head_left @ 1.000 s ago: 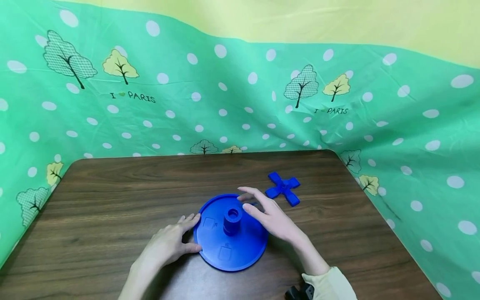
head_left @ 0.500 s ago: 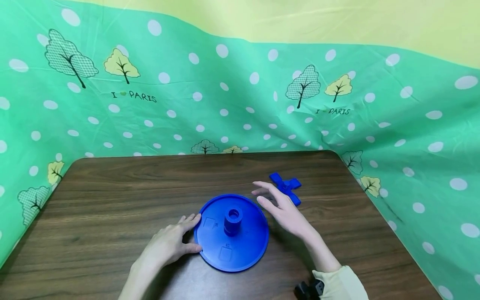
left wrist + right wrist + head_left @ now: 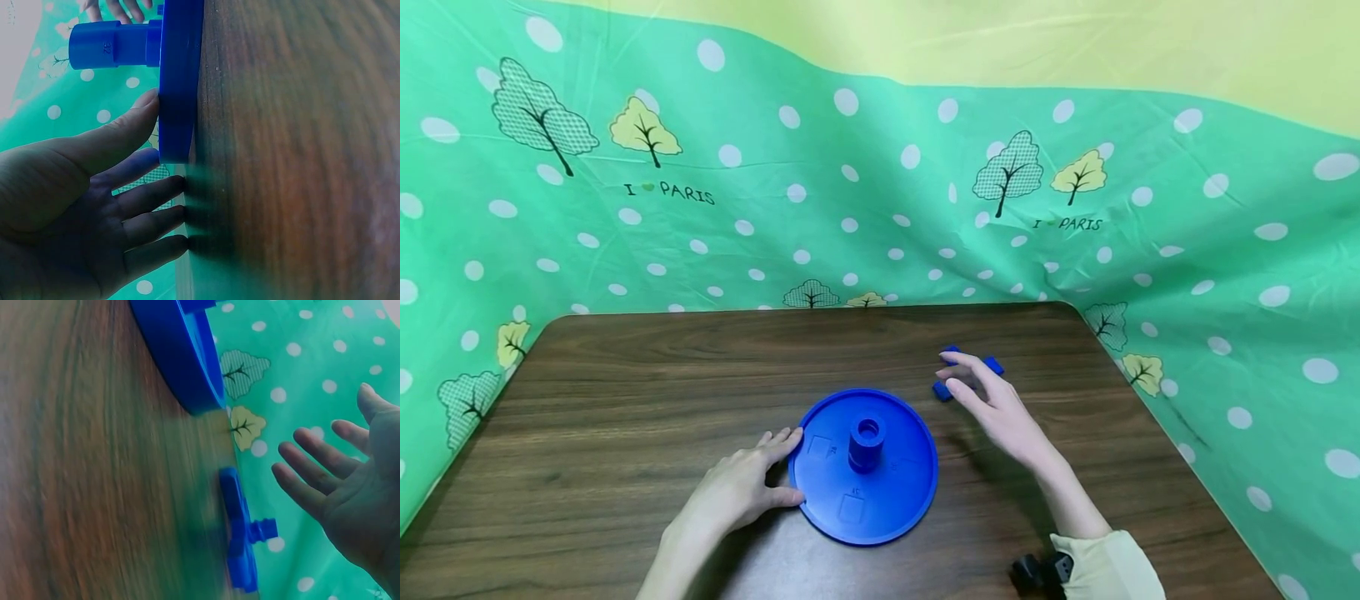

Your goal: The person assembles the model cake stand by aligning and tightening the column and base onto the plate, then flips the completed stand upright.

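Observation:
A round blue disc (image 3: pixel 895 492) with a raised rim lies on the table, and a hollow blue post (image 3: pixel 867 442) stands up from its middle. My left hand (image 3: pixel 741 479) rests at the disc's left edge, thumb and fingertips touching the rim without curling round it. Over a blue four-armed cross piece (image 3: pixel 942 391) hovers my right hand (image 3: pixel 1000 412), fingers loosely extended and holding nothing. The hand hides much of the cross in the head view. In the right wrist view a short threaded stub (image 3: pixel 264 530) sticks up from the cross, apart from the fingers.
The dark wood-grain table (image 3: pixel 625 400) has rounded back corners. Behind and beside it hangs a green curtain (image 3: pixel 865 183) with white dots and printed trees. A black device (image 3: pixel 1037 575) sits at the right wrist by the pale sleeve (image 3: pixel 1112 567).
My right hand has moved from over the disc's right edge to the right and away from me, and is now above the cross piece. The left hand and disc stay put.

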`<action>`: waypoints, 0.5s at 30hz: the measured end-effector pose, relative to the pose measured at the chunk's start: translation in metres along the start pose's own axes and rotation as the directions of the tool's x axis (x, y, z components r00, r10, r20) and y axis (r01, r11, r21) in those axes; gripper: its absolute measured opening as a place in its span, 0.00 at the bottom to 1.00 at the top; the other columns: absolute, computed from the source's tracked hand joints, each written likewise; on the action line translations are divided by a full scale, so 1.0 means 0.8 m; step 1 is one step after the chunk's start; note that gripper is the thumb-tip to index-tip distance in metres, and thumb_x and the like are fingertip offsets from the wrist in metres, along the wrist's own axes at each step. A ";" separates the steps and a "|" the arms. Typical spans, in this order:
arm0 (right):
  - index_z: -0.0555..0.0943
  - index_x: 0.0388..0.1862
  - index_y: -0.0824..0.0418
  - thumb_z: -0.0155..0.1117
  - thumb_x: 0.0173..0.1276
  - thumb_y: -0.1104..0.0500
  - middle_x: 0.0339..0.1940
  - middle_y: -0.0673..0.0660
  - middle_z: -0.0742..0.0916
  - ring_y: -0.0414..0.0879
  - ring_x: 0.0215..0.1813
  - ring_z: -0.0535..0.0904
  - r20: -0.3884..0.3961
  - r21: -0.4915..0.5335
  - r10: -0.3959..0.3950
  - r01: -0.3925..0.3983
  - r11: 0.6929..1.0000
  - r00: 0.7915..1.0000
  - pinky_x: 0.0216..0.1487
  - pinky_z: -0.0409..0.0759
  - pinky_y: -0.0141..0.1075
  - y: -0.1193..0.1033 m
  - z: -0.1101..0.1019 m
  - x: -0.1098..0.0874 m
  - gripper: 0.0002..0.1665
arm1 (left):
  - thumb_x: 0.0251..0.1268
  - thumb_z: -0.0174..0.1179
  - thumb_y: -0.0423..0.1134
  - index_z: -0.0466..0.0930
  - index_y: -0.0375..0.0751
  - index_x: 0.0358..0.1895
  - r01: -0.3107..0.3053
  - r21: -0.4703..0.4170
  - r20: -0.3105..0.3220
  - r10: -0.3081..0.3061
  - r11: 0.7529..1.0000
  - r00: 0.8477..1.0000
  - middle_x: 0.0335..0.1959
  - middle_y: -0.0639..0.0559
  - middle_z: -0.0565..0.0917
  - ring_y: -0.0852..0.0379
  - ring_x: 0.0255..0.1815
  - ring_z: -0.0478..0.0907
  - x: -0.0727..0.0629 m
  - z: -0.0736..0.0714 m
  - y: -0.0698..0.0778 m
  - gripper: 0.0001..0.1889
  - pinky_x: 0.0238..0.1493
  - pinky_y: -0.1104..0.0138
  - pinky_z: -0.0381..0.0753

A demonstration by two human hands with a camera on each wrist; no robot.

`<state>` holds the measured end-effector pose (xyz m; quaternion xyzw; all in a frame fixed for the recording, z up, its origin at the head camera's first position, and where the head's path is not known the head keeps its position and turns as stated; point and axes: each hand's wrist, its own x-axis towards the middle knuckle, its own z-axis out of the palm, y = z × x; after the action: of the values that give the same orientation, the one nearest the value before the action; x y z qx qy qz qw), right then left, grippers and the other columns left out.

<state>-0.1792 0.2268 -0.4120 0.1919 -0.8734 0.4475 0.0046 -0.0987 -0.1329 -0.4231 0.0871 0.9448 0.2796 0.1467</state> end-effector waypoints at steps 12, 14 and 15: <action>0.72 0.74 0.49 0.52 0.83 0.49 0.60 0.58 0.87 0.47 0.62 0.82 -0.096 -0.048 0.018 -0.022 0.999 0.995 0.58 0.79 0.31 0.010 -0.020 -0.001 0.24 | 0.55 0.76 0.54 0.68 0.50 0.77 0.007 -0.002 0.000 -0.007 1.000 1.000 0.79 0.43 0.69 0.33 0.80 0.63 0.000 0.001 0.001 0.45 0.70 0.26 0.62; 0.72 0.74 0.49 0.53 0.83 0.49 0.61 0.60 0.87 0.48 0.62 0.82 -0.108 -0.063 0.025 -0.032 0.998 0.994 0.57 0.80 0.31 0.012 -0.022 -0.001 0.25 | 0.55 0.76 0.54 0.68 0.50 0.77 0.005 -0.003 -0.003 -0.005 1.000 1.000 0.79 0.43 0.69 0.33 0.80 0.63 0.000 0.001 0.001 0.45 0.70 0.26 0.62; 0.72 0.74 0.49 0.53 0.83 0.48 0.61 0.60 0.87 0.49 0.62 0.82 -0.116 -0.071 0.029 -0.037 0.997 0.993 0.57 0.80 0.32 0.012 -0.023 -0.001 0.25 | 0.55 0.76 0.54 0.68 0.50 0.77 0.005 -0.004 -0.005 -0.005 1.000 1.000 0.78 0.43 0.69 0.33 0.80 0.63 0.000 0.001 0.001 0.45 0.70 0.26 0.62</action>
<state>-0.1851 0.2467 -0.4084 0.1511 -0.8904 0.4258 0.0544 -0.0981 -0.1321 -0.4230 0.0840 0.9448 0.2814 0.1453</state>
